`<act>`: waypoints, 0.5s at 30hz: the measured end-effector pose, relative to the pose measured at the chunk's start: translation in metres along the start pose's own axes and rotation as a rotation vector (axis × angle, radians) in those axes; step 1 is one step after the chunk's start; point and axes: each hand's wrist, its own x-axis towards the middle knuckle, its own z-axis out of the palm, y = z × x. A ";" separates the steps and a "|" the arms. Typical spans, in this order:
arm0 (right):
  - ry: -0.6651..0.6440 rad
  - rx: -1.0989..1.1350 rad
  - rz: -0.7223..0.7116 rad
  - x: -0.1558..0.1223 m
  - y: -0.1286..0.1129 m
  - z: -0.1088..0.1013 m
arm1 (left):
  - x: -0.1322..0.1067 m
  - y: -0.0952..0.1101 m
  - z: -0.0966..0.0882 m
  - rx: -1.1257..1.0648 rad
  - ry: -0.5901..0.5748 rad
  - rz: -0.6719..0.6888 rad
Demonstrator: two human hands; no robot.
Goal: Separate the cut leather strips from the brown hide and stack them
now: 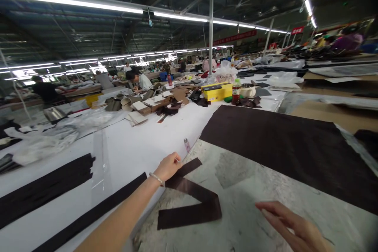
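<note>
My left hand (169, 167), with a bracelet at the wrist, is closed with its fingertips pinched together over the table's seam. What it grips, if anything, is hidden. Right beside it a dark brown strip (203, 212) lies folded in a zigzag on the grey-white board (242, 189). My right hand (291, 222) hovers above the board at lower right, fingers stretched out and nothing in them. A large dark brown sheet (280, 141) covers the board's far side. Just beyond my left hand sits a small pair of thread snips (187, 145).
Long dark strips (97, 212) and a wider dark piece (50, 185) lie on the white table at left. Farther back are a yellow box (217, 92), a bottle (236, 92), a mug (248, 90) and stacked cut pieces (153, 104). Other people work in the background.
</note>
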 end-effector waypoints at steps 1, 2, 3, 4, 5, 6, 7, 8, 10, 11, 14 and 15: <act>-0.038 0.008 -0.015 0.003 -0.014 0.008 | -0.006 -0.001 -0.004 -0.017 0.005 0.034; -0.067 0.014 -0.038 0.007 -0.028 0.015 | -0.012 0.000 -0.009 -0.037 0.007 0.090; -0.087 0.021 -0.064 0.010 -0.042 0.021 | -0.018 0.001 -0.013 -0.057 0.001 0.162; -0.094 0.028 -0.091 0.013 -0.055 0.026 | -0.023 0.003 -0.018 -0.072 -0.018 0.241; -0.101 0.034 -0.115 0.016 -0.066 0.031 | -0.028 0.005 -0.022 -0.074 -0.048 0.316; -0.102 0.038 -0.133 0.019 -0.075 0.036 | -0.033 0.008 -0.026 -0.061 -0.085 0.377; -0.103 0.037 -0.146 0.022 -0.083 0.040 | -0.038 0.012 -0.028 -0.034 -0.121 0.417; -0.098 0.034 -0.158 0.025 -0.089 0.043 | -0.042 0.016 -0.028 -0.003 -0.144 0.449; -0.091 0.009 -0.194 0.029 -0.096 0.048 | -0.052 0.026 -0.025 0.039 -0.145 0.501; -0.095 -0.016 -0.219 0.031 -0.099 0.050 | -0.058 0.032 -0.021 0.039 -0.129 0.519; -0.131 -0.171 -0.316 0.035 -0.105 0.055 | -0.075 0.043 -0.010 -0.026 -0.122 0.508; -0.149 -0.237 -0.346 0.035 -0.108 0.056 | -0.080 0.045 -0.006 -0.057 -0.147 0.483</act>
